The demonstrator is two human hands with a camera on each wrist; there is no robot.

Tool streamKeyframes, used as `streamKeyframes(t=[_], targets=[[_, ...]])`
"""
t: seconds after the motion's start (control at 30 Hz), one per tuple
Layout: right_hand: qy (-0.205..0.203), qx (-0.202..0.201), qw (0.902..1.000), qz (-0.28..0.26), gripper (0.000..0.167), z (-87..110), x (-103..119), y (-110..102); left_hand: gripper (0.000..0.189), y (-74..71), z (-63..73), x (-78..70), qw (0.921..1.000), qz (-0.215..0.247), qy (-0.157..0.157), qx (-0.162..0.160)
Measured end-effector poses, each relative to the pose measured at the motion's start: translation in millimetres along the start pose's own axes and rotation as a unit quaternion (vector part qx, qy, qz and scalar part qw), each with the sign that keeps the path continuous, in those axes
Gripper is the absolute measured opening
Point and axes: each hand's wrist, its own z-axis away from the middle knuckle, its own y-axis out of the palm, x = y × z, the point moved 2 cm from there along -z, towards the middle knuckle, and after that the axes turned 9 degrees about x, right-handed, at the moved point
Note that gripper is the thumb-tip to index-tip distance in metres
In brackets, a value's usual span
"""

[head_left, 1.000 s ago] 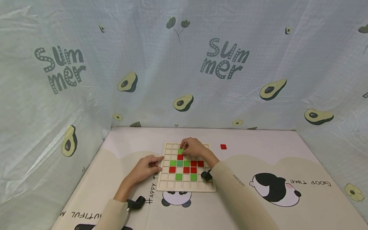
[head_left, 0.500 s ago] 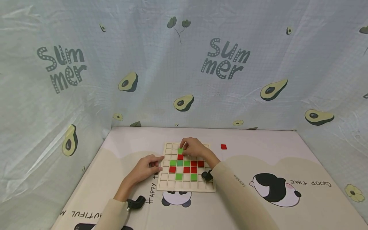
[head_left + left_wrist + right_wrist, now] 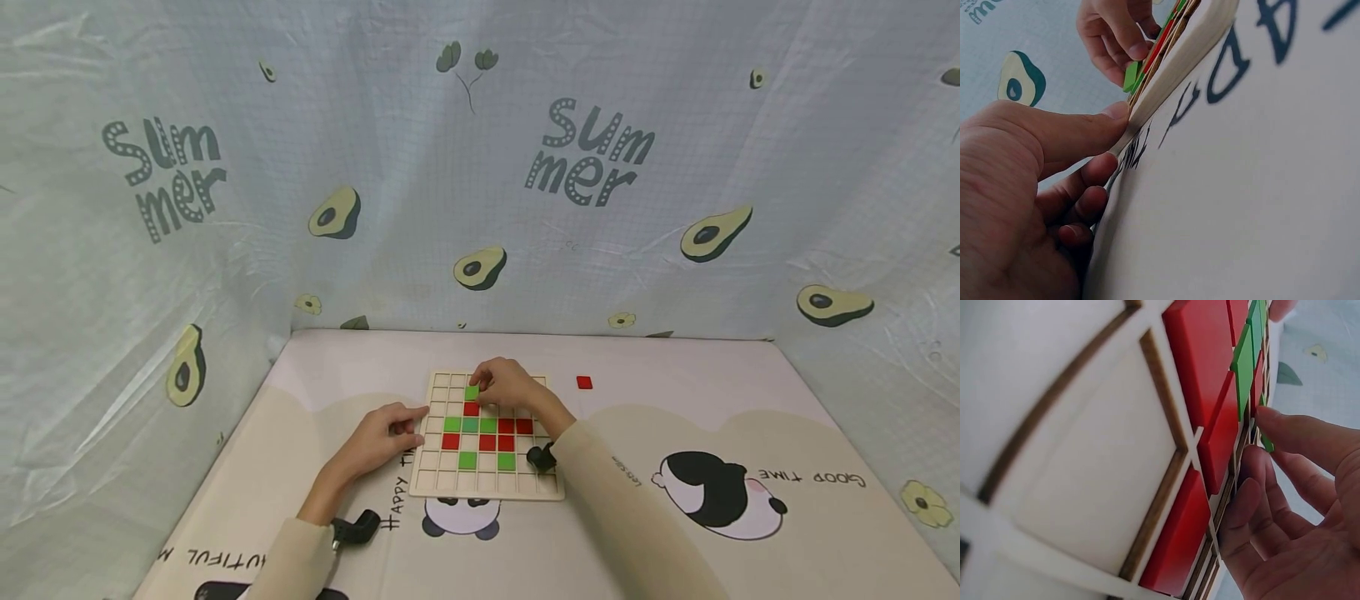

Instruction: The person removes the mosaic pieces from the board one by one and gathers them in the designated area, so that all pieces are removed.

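Note:
The wooden grid board point(image 3: 442, 483) lies flat on the table, with red, green and teal square tiles in some cells. Near its far side, my right hand point(image 3: 510, 387) pinches a green tile point(image 3: 472, 392) between thumb and fingers. That green tile point(image 3: 1131, 76) looks tilted up from the board in the left wrist view. Its edge point(image 3: 1266, 440) also shows past my right thumb. Just nearer sits a red tile point(image 3: 471, 409). My left hand point(image 3: 382, 437) touches the board's left edge with thumb and index finger set apart; the other fingers are bent below.
A loose red tile point(image 3: 584, 382) lies on the table right of the board. The printed tablecloth point(image 3: 720, 567) covers the table, and a patterned curtain point(image 3: 405, 167) rises behind and at both sides. A dark object point(image 3: 219, 591) is partly visible at the bottom left.

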Motion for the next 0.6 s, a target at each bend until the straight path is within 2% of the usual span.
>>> streamKeyframes(t=[0.6], targets=[[-0.014, -0.018, 0.9997, -0.008, 0.022, 8.9, 1.4, -6.4, 0.051, 0.6, 2.1, -2.6, 1.0, 0.001, -0.006, 0.001]])
